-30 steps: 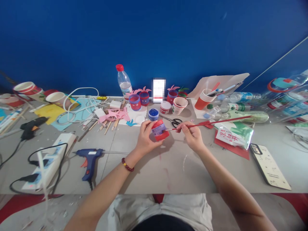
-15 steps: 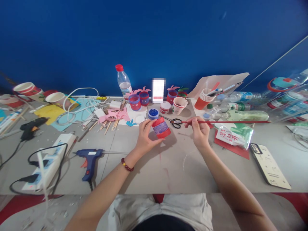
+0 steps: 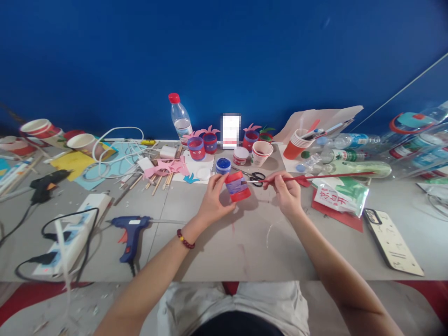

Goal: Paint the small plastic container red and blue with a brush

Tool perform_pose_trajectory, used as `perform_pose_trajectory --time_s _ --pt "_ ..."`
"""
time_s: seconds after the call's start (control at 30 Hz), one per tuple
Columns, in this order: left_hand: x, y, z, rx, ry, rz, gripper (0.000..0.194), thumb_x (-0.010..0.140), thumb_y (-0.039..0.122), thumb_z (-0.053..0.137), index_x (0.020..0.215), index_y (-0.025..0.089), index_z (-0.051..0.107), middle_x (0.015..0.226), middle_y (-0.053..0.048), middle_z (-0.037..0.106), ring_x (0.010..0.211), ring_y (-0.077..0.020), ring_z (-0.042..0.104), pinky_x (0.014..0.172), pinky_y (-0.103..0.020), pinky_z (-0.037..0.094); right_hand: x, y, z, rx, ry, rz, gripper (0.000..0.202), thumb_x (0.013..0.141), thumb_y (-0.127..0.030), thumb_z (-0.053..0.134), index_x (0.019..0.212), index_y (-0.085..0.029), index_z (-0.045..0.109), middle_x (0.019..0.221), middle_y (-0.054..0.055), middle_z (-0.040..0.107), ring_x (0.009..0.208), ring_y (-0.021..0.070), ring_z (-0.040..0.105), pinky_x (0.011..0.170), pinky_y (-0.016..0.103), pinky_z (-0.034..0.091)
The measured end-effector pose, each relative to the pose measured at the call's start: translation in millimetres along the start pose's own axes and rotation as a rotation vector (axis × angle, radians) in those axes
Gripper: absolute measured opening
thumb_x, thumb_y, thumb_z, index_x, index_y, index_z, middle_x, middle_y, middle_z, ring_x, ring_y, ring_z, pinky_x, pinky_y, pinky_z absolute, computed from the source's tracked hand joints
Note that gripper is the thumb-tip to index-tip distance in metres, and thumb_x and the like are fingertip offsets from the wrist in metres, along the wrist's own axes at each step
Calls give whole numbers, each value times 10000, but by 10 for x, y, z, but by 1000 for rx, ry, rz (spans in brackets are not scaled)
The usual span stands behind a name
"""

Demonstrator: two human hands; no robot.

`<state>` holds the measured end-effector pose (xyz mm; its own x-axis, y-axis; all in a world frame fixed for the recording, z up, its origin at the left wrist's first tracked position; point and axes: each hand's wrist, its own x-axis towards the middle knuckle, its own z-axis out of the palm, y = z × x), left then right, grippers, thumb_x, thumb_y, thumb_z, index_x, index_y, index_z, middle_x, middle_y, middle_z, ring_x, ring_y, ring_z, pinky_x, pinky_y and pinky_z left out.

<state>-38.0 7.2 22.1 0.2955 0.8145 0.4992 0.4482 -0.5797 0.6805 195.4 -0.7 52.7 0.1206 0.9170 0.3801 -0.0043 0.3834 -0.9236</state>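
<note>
My left hand (image 3: 216,198) grips a small cup (image 3: 237,185) painted red at both ends, with a purple-blue band round its middle. The cup is held tilted on its side above the table. A long red-handled paintbrush (image 3: 315,177) is pinched in my right hand (image 3: 285,191), and its bristles touch the band on the cup's right side. Just behind the cup stands an uncovered jar of blue paint (image 3: 223,164). Beside that are a lidded paint jar (image 3: 241,156) and a paper cup (image 3: 261,153) with dark liquid. Black-handled scissors (image 3: 257,178) lie partly behind the brush.
Painted cups (image 3: 196,148) with paper leaves stand along the wall by a bottle (image 3: 181,121). At left lie a blue glue gun (image 3: 131,235), a power strip (image 3: 75,233) and pink paper cutouts (image 3: 166,167). Plastic bottles (image 3: 345,155) and a phone (image 3: 394,241) are at right.
The brush tip has moved from just behind the cup onto its painted band. My left hand has turned the cup and shifted it slightly right; my right hand has moved slightly left.
</note>
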Motion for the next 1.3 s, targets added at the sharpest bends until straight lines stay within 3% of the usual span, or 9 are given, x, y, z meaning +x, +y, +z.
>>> perform_pose_trajectory --time_s 0.17,0.3,0.8,1.07,1.3 --pt "-2 16 -11 90 -28 -7 816 704 223 775 1430 257 402 1348 -107 455 1306 -294 492 1115 -469 440 -15 -76 64 -157 -74 -10 362 939 -538 540 823 -212 646 711 25 664 657 167 637 658 329 534" --pt "0 22 -9 71 -40 -20 768 701 232 782 1388 251 440 1340 -106 470 1302 -292 498 1113 -462 444 19 -117 73 -218 -53 -26 408 922 -579 539 778 -210 638 682 29 663 625 165 629 621 318 532" --pt "4 -4 -12 38 -20 -25 790 686 212 766 1391 239 410 1361 -119 462 1318 -300 487 1116 -476 442 88 -32 -62 -171 74 -58 382 927 -565 547 788 -215 607 651 3 634 623 154 609 636 311 499" --pt "3 -17 -4 17 3 -39 768 690 235 773 1375 233 425 1359 -116 467 1311 -286 487 1111 -463 444 5 -59 15 -107 -69 -32 352 943 -509 552 787 -204 632 681 18 642 616 151 610 619 310 498" --pt "5 -33 9 -13 47 -12 744 677 241 775 1342 222 443 1335 -118 482 1278 -281 508 1083 -447 468 40 -84 -2 -182 -31 -43 388 946 -538 529 769 -208 629 653 16 648 605 152 614 624 308 501"
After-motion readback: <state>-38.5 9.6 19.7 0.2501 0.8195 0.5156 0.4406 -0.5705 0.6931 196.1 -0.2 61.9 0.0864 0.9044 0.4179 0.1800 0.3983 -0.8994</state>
